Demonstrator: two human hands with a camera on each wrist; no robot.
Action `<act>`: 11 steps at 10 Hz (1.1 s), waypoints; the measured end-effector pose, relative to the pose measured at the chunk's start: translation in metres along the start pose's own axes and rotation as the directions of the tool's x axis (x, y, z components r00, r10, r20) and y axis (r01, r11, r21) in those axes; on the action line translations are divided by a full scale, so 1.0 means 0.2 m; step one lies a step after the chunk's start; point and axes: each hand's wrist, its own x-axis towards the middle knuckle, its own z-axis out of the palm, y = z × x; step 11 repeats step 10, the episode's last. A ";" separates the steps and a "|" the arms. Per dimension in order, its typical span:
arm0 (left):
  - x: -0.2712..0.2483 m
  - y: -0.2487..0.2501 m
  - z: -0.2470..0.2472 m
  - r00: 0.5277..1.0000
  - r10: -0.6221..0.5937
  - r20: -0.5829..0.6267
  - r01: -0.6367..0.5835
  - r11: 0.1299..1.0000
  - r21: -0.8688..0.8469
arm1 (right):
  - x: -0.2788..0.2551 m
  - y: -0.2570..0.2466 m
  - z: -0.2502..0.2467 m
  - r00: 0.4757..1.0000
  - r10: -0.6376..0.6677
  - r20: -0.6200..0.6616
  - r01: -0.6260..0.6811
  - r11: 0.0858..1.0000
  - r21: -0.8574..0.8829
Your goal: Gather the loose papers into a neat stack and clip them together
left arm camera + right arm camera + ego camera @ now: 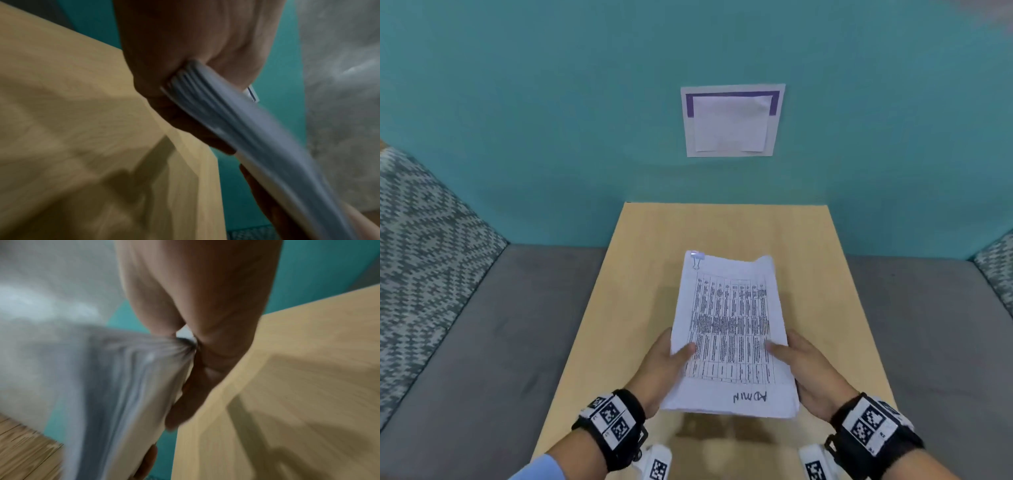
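Observation:
A stack of printed papers (pixel 729 329) with a table of text and handwritten "ADMIN" is held above the wooden table (pixel 825 274). A binder clip (pixel 697 259) sits on its far left corner. My left hand (pixel 671 363) grips the stack's left edge, thumb on top and fingers underneath. My right hand (pixel 801 363) grips the right edge the same way. In the left wrist view the paper edges (pixel 205 104) run out of my left hand (pixel 185 65). The right wrist view, blurred, shows the sheets (pixel 133 369) pinched in my right hand (pixel 201 353).
A teal wall (pixel 551 137) stands behind the table with a white and purple notice (pixel 732 120) on it. Grey bench seats (pixel 482 342) with patterned cushions (pixel 424 246) flank the table on both sides.

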 end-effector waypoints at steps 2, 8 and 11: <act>0.23 -0.01 -0.05 0.996 -0.082 -0.033 0.086 0.986 0.143 | 0.22 0.19 -0.07 0.994 0.102 -0.049 -0.108 0.981 -0.160; 0.67 -0.25 -0.12 0.895 -0.430 -0.116 0.437 0.797 0.416 | 0.80 0.38 -0.19 0.968 0.016 -0.251 -0.200 0.654 -0.730; 0.51 -0.40 -0.25 0.882 -0.438 -0.172 0.454 0.696 0.556 | 0.79 0.29 -0.31 0.944 -0.044 -0.328 -0.287 0.389 -0.876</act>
